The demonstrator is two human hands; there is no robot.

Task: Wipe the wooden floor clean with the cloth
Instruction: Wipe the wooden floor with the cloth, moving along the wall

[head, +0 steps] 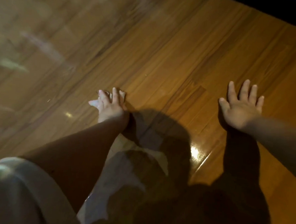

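Looking for the cloth comes first, and it cannot be made out with any certainty: neither hand holds one. The only candidate is a pale patch [123, 177] at the lower centre of the frame, under the left forearm, flat, soft-edged and half covered by shadow. It may be fabric lying on the boards or only a reflection of the person's clothing in the varnish; I cannot tell which.

The wooden floor [172, 53] runs in long planks slanting from lower left to upper right, orange-brown and glossy, with a bright glare spot [195, 153] on a board seam at centre right. Toward the upper left the boards look duller and carry whitish streaks [42, 46], though motion blur muddies that part.

Both hands lie flat on the planks, well apart. The left hand [110, 104], at centre, has its fingers straight and spread, clamped on nothing. The right hand [241, 110], at right, is splayed the same way, palm down.

As a judgement, this is a pause in wiping, with the person braced on 2 palms. The next move calls for 1 hand to take up the cloth, then push it along the grain toward the streaked area.

A pale fabric sleeve [11, 190] fills the lower left corner, and a dark strip [286, 14] borders the upper right.
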